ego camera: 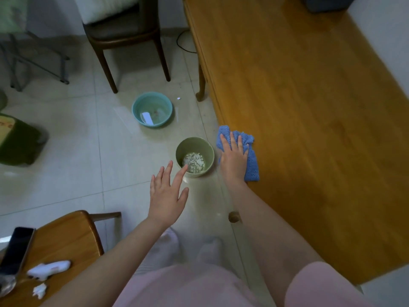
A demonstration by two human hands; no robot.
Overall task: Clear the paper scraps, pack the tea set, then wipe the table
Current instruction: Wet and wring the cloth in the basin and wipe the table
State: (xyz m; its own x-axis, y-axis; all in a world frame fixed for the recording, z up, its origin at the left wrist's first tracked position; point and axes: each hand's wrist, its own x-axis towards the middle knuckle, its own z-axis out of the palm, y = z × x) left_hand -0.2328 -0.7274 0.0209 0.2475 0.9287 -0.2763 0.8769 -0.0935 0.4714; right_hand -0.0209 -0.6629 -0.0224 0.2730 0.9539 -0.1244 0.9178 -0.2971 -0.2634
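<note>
Right hand (234,157): flat, palm down, fingers straight and slightly apart, pressing on the blue knitted cloth (251,168). The cloth lies on the near left edge of the long honey-coloured wooden table (309,129), and one corner hangs a bit past the edge.

Left hand (166,196): open, fingers straight and spread, holding nothing. It hovers above the pale tiled floor (66,151), fingertips pointing at the round olive-green plastic bin (194,144). The index fingertip overlaps the bin rim in this view; can't tell if it's touching.

The bin stands on the floor just beside the table edge, between the two hands. The white paper scraps (194,163) are piled in its bottom. One tiny white scrap (178,98) lies on the floor farther out, near the table leg (201,89).

A round teal plastic basin (155,100) sits on the floor beyond the bin, with a white rectangular object (147,118) inside.

A dark brown wooden chair (124,36) stands at the far end, left of the table.

Bottom left is a light wooden stool (66,235). On it are a black phone (17,249), a white plastic gadget (51,268) and a crumpled white paper wad (39,290).

Feet in white socks (168,240) are on the floor below the arms.
</note>
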